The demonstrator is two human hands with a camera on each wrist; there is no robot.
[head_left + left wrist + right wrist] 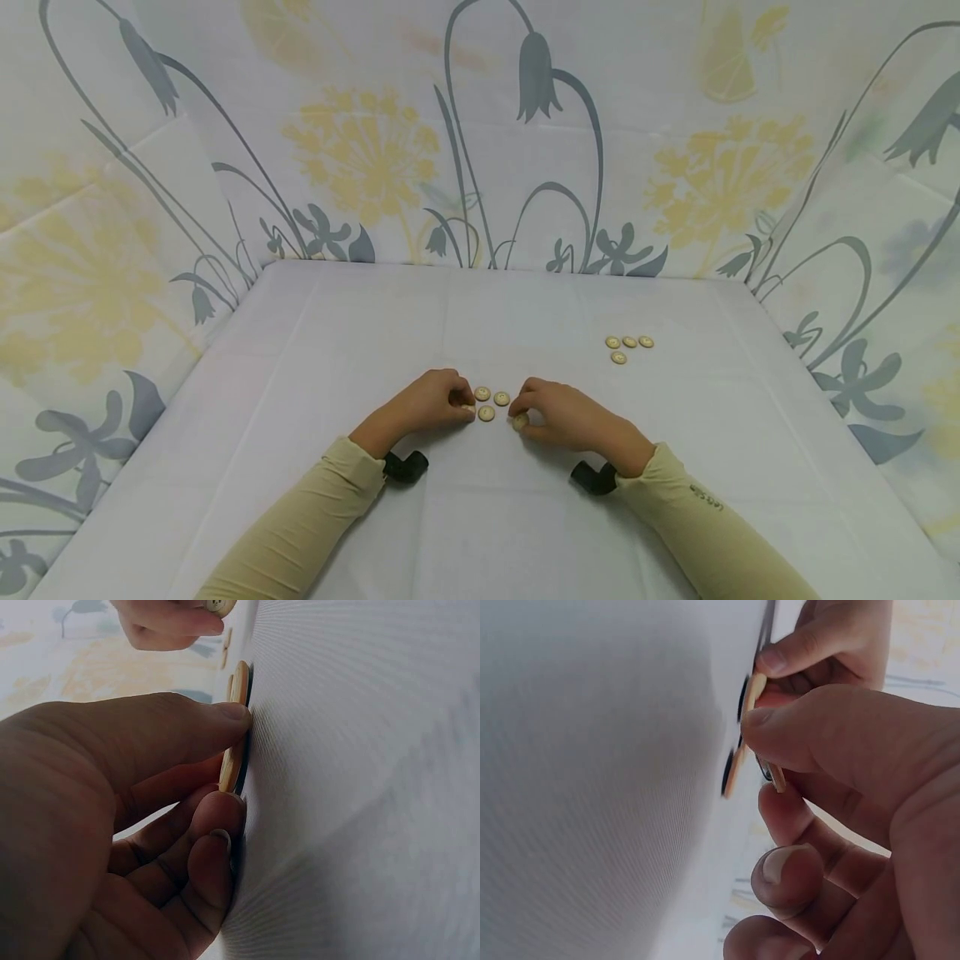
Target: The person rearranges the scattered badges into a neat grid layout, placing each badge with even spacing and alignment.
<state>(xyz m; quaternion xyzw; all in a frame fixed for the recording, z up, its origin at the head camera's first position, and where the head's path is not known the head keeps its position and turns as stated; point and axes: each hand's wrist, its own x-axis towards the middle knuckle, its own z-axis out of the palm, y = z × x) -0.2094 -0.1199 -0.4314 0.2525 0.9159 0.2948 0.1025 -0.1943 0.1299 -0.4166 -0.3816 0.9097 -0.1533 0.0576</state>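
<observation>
My left hand [431, 398] pinches a pale wooden-looking button [231, 769] between thumb and fingers, its edge down at the white cloth. Opposite it, my right hand [570, 415] grips another round button [520, 422], which looks lifted off the cloth in the right wrist view, tilted between thumb and index finger. Between the two hands lie 3 more buttons: one at the back [482, 393], one near the right fingertips [502, 399] and one in front [486, 413]. Holes show in the face of the right hand's button [219, 606] in the left wrist view.
Farther back on the right, several like buttons [629, 342] lie flat in a small group, a row with one button [618, 357] before it. White cloth [480, 525] covers the table. Floral-printed fabric [487, 150] stands around its back and sides.
</observation>
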